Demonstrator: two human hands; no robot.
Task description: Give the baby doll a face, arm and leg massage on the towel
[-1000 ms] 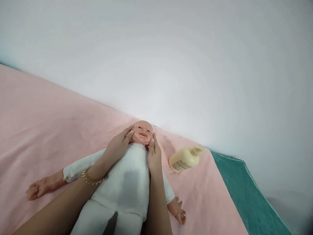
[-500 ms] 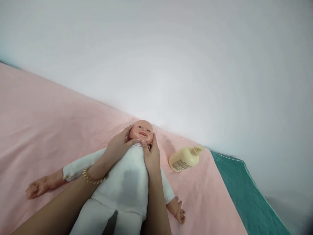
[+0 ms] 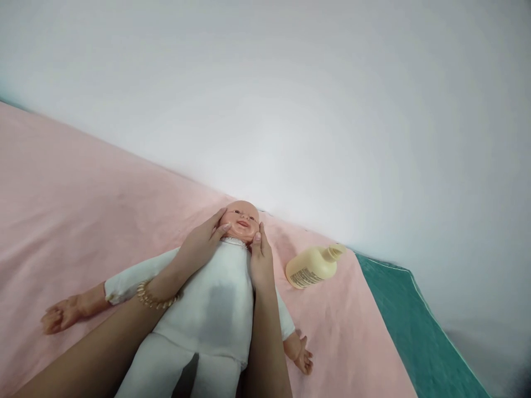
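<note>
Head view shows both hands working at the doll (image 3: 219,298), which lies on its back on a pink cloth (image 3: 83,182), from the lower edge of the frame up to the middle, its head (image 3: 240,218) near the pale wall (image 3: 265,83). As I judge, the handling of the head is under way and not finished, because both hands are placed on it; how much is left, the view does not tell. The yellow bottle (image 3: 311,268) stands right of centre, well apart from the hands, and nobody touches it. The left hand (image 3: 203,243) comes from the lower left (a coiled band (image 3: 153,298) is around this wrist), its thumb on the cheek and its fingers stretched along the side of the head. The right hand (image 3: 262,260) rises from the lower middle, with thumb and fingers upward at the opposite cheek. Both hands are cupped loosely, thumbs parted from fingers, not pinching; the fingertips are small here, so I cannot tell how firmly they press.
</note>
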